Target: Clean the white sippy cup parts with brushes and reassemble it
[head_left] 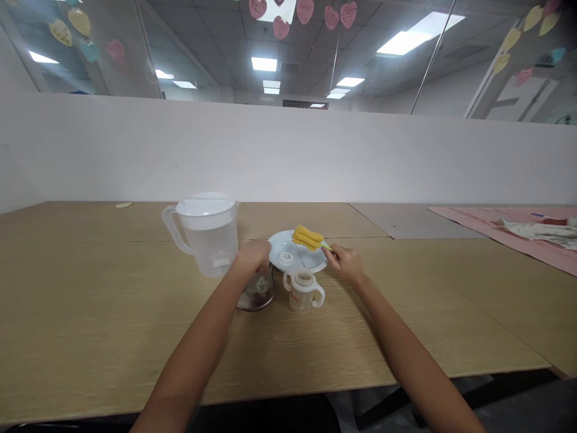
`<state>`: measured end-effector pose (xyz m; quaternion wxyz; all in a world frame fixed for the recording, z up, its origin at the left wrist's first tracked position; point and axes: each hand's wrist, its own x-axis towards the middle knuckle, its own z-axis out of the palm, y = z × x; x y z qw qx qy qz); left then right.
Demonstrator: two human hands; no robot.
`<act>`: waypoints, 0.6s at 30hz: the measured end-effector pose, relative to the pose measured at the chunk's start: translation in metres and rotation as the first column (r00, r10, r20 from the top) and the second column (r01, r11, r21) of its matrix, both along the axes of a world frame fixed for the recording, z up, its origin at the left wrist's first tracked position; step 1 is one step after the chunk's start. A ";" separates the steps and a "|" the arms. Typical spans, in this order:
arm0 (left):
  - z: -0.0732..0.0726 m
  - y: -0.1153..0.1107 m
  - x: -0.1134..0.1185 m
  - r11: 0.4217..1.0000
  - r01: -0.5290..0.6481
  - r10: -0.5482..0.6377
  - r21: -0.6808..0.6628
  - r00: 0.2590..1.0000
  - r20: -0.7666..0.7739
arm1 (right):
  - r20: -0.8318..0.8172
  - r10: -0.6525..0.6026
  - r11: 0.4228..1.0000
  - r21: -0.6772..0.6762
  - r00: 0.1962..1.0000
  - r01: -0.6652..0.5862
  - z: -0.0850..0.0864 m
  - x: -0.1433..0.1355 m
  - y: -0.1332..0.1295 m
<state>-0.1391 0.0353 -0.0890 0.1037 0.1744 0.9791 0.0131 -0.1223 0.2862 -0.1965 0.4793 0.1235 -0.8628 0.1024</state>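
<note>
My left hand [255, 255] is curled at the upper edge of a shiny metal bowl [256, 296]; its fingers point down and are mostly hidden, so what they hold cannot be made out. In my right hand [346, 263] is the pale green handle of a sponge brush [307, 237] with a yellow head, raised over a white plate [276, 243]. On that plate lies a small white lid [285, 258]. Between my hands, in front of the plate, stands a clear baby cup [303, 291] with two white handles and an open top.
A translucent lidded pitcher [211, 240] stands left of my left hand. Far right, a pink cloth [478, 218] carries a whitish cloth [538, 231]. A flat pale piece [124, 205] lies at the back left. The table [112, 313] ends at a white wall [293, 156].
</note>
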 end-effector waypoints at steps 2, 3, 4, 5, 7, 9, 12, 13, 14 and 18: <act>0.004 0.004 0.002 0.998 0.035 -0.038 -0.053 0.998 -0.052 | 0.006 -0.011 1.000 -0.004 1.000 0.011 0.000 0.000 0.000; 0.005 0.007 0.002 0.996 0.058 -0.063 -0.064 0.994 -0.089 | 0.004 -0.008 1.000 -0.003 1.000 0.008 0.001 0.000 -0.001; 0.005 0.010 0.002 0.995 0.082 -0.090 -0.062 0.988 -0.128 | -0.005 -0.001 1.000 0.000 1.000 0.001 0.001 0.000 -0.001; 0.003 0.014 0.002 0.993 0.108 -0.116 -0.055 0.980 -0.162 | -0.020 0.006 1.000 0.004 1.000 -0.006 0.001 0.000 -0.001; -0.005 0.023 0.000 0.986 0.162 -0.165 -0.034 0.964 -0.208 | -0.055 0.011 1.000 0.016 0.998 -0.010 0.001 0.000 -0.001; -0.017 0.030 -0.004 0.979 0.202 -0.202 -0.023 0.952 -0.229 | -0.075 0.014 1.000 0.027 0.997 -0.012 0.002 0.000 -0.001; -0.034 0.036 -0.010 0.979 0.204 -0.205 -0.029 0.950 -0.234 | -0.085 0.019 0.999 0.035 0.996 -0.016 0.002 0.000 -0.001; -0.038 0.037 -0.012 0.980 0.199 -0.200 -0.027 0.952 -0.231 | -0.089 0.021 0.999 0.035 0.996 -0.018 0.002 0.000 -0.001; -0.040 0.037 -0.013 0.980 0.199 -0.198 -0.021 0.953 -0.228 | -0.093 0.020 0.999 0.035 0.995 -0.016 0.002 0.000 -0.001; -0.037 0.035 -0.017 0.977 0.209 -0.195 0.038 0.953 -0.233 | -0.107 0.023 0.999 0.042 0.994 -0.018 0.003 0.000 -0.001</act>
